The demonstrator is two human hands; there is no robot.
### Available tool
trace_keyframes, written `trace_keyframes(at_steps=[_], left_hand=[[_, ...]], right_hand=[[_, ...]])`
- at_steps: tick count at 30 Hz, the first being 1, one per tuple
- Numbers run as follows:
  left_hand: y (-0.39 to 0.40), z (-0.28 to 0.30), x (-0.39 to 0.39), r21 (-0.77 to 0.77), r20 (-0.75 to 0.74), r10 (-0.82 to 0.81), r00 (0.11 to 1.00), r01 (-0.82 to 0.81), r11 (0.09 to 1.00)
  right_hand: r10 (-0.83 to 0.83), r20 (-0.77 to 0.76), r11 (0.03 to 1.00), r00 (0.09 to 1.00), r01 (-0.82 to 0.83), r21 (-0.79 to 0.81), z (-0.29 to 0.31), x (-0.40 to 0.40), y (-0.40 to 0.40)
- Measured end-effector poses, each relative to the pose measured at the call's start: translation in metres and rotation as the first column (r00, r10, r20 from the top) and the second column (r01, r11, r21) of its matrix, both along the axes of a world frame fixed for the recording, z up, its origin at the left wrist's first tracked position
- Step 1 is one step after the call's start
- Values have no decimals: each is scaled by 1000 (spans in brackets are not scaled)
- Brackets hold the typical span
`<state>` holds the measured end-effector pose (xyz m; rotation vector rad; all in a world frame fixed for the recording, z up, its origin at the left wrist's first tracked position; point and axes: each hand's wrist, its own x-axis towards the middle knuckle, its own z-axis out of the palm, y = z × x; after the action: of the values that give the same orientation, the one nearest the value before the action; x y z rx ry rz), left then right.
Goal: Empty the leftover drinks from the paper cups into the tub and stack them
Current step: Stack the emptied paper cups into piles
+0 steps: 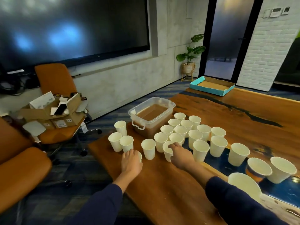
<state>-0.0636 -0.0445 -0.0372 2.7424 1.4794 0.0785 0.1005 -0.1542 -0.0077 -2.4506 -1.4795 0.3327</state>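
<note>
While cups crowd the wooden table [162, 192]: both hands on paper cups.
Left hand [131, 163] grasping a mostly hidden cup [140, 157]; right hand [181, 155] gripping a rim-hooked cup [168, 151]; brown-filled tub [151, 114] behind.

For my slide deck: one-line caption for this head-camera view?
Both hands, left hand and right hand, each grip a paper cup among many beside the tub of brown liquid.

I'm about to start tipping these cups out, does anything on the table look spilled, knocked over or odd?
No spill or fallen cup shows. The tub overhangs the table edge, and it is already nearly full of brown liquid, so it could slop over. The teal box also overhangs the far end.
</note>
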Motion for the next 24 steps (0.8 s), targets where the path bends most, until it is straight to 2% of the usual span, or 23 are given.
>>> trace_keyframes(at_steps=[5,10,14,17,19,22,24], left_hand=[[13,-12,-10,-5,-75,-110,991,110,994],[8,-20,-11,-39,15,-198,980,198,979],[-3,-21,-4,-100,101,-294,950,304,947],[-9,-27,-1,-180,184,-342,922,374,910],[-13,-30,1,-243,240,-343,908,399,884],[-19,-32,3,-267,305,-310,900,393,880],[-20,-32,3,-268,353,-272,895,375,887]], right_hand=[[13,126,998,992,-4,-69,-37,-1,22],[25,218,996,976,-6,-87,-57,2,24],[-3,227,1000,974,8,-18,-57,9,23],[-95,172,992,981,77,104,-49,12,21],[-165,127,959,978,129,250,-41,13,18],[-189,93,859,978,118,499,-26,8,10],[-152,134,775,979,34,631,-18,0,4]])
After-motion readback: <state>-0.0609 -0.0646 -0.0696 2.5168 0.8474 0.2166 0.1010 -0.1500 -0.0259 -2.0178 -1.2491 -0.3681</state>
